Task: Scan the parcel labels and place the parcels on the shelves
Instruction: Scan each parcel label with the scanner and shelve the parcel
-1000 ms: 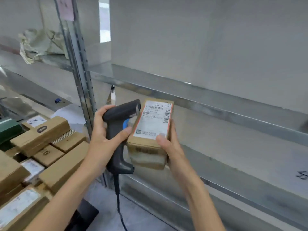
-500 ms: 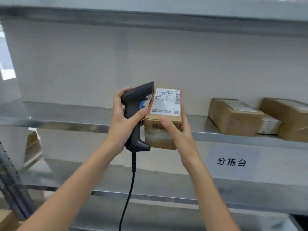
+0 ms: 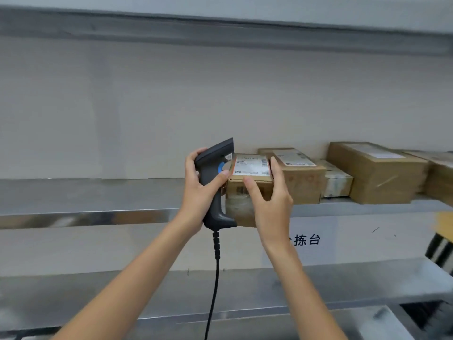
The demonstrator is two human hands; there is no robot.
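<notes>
My left hand (image 3: 199,192) grips a black corded barcode scanner (image 3: 215,182) by its handle, its head pointing right at the parcel. My right hand (image 3: 269,200) holds a small brown cardboard parcel (image 3: 247,190) with a white label (image 3: 251,165) on top. The parcel hangs at the front edge of the metal shelf (image 3: 98,204), just left of the parcels that stand there. Whether it touches the shelf I cannot tell.
Several brown parcels (image 3: 299,177) (image 3: 377,173) stand in a row on the same shelf to the right. A lower shelf (image 3: 122,290) runs below, and an upper shelf (image 3: 220,23) above. A printed sign (image 3: 306,240) is stuck under the shelf. The scanner cable (image 3: 215,278) hangs down.
The view has swung from the left bay with loose parcels to this shelf. Both hands have carried the scanner and parcel right, close to the row of parcels.
</notes>
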